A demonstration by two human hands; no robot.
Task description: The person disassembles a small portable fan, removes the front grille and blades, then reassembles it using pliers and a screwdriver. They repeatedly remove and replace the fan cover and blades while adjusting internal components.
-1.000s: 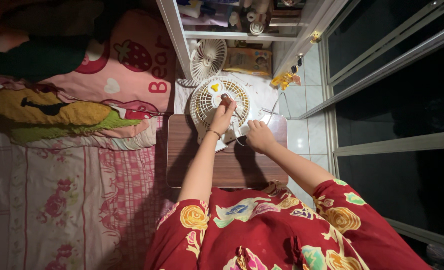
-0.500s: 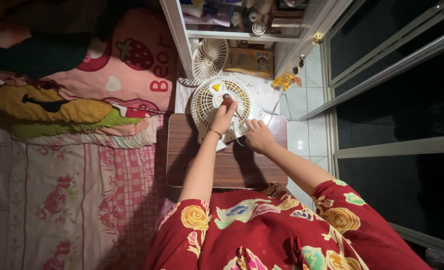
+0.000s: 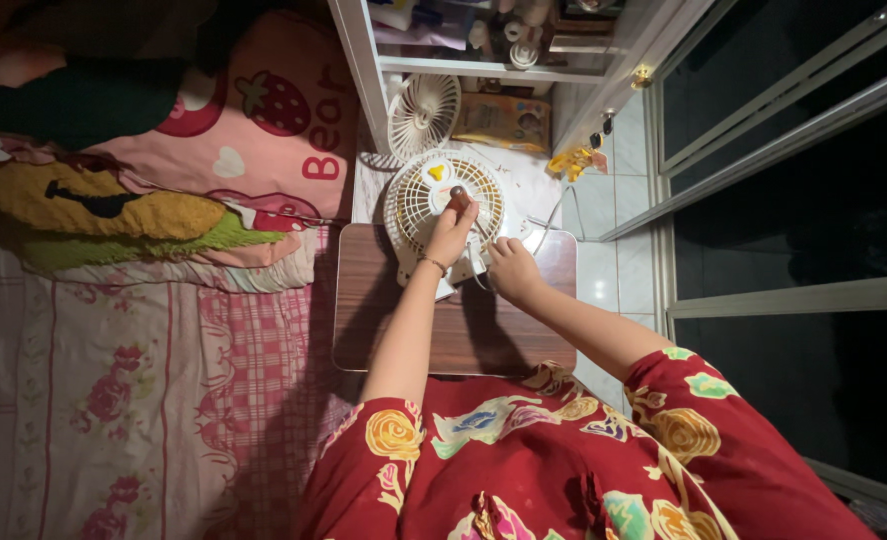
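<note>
A small white table fan (image 3: 426, 200) lies at the far edge of a low wooden table (image 3: 394, 320), its round grille facing up. My left hand (image 3: 451, 235) rests on the grille, closed on a small dark red tool handle (image 3: 460, 198) held over the fan's middle. My right hand (image 3: 511, 268) grips the fan's base at the right side, beside a white cable (image 3: 546, 222). A detached white grille (image 3: 424, 112) lies on the floor beyond the fan.
A bed with pink floral sheets (image 3: 114, 390) and a pink strawberry pillow (image 3: 264, 130) fills the left. A white shelf unit (image 3: 464, 45) stands at the top. A brown packet (image 3: 504, 120) and a yellow object (image 3: 576, 160) lie on the tiled floor. A glass sliding door (image 3: 794, 150) runs along the right.
My left hand has moved slightly along the grille with the tool. My right hand stays at the fan's base.
</note>
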